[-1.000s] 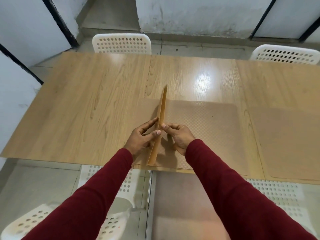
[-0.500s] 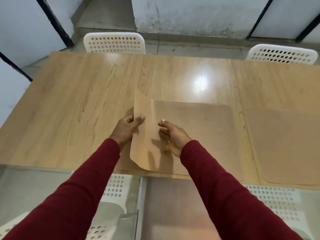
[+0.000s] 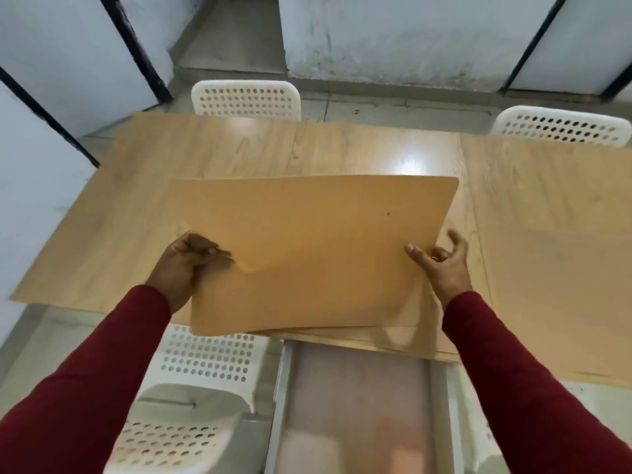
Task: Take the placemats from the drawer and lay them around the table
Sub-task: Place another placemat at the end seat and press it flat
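text: none legible | labels: none | brands: none | numbers: none | signs: none

2 placemats [image 3: 307,254] [image 3: 554,254], 1 table [image 3: 205,159], 3 chairs [image 3: 246,99] [image 3: 561,126] [image 3: 191,398], 2 hands [image 3: 181,265] [image 3: 441,265]

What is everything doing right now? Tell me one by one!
Held placemat: lifted off the table, bent near the left grip.
Left hand: pinching the held placemat's left edge.
Right hand: at the right edge, thumb on the mat, fingers loosely spread, blurred.
Right placemat: lying flat on the table.
Table: standing.
Chairs: tucked in, unoccupied.
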